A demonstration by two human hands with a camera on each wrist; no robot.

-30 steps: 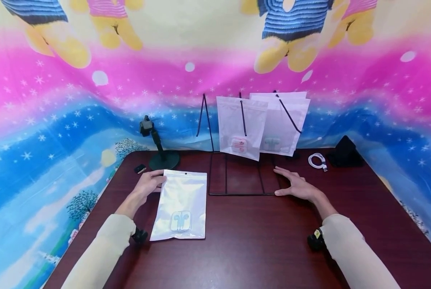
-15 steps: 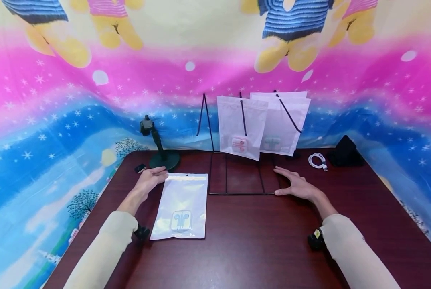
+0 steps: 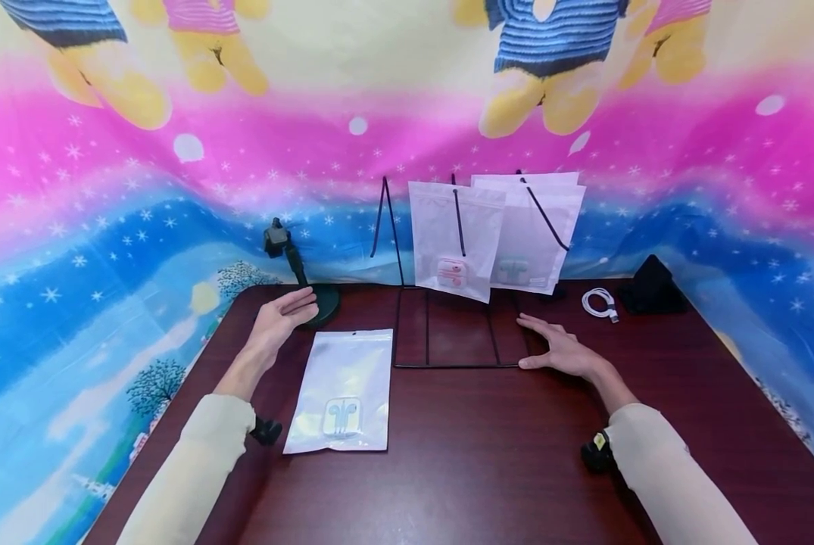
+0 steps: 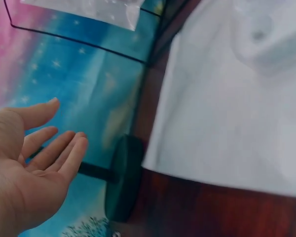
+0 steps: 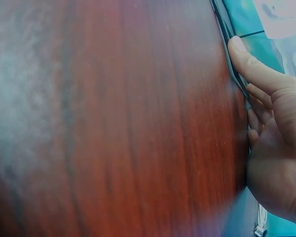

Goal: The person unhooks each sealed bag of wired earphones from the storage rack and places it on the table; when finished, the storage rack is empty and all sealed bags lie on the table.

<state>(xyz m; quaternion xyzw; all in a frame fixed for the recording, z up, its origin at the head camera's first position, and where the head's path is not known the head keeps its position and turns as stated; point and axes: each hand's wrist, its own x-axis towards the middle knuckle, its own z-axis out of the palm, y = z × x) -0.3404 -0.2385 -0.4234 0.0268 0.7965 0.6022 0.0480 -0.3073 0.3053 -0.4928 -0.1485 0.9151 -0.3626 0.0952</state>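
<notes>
A white zip pouch [image 3: 352,363] with an earphone case [image 3: 342,417] showing through lies flat on the table, left of centre. Just past its upper left corner, my left hand [image 3: 277,322] hovers with extended fingers, in front of the round-based stand [image 3: 326,303]; the left wrist view shows nothing in its palm. On the right, my right hand [image 3: 562,350] rests beside a black wire rack [image 3: 457,367], thumb and fingertips spread along its right edge. From the rack's hooks hang a pouch with a pink case [image 3: 457,227] and, further right, overlapping white pouches [image 3: 543,227].
The rack's left hook [image 3: 386,219] carries nothing. A coiled white cable [image 3: 599,304] and a black wedge-shaped holder [image 3: 652,288] lie at the back right. A printed cloth backdrop [image 3: 311,144] stands behind the dark red table [image 3: 447,469].
My left hand has let go of the flat pouch's upper left corner and risen away from it toward the stand. The pouch's top edge has settled down. My right hand stays put.
</notes>
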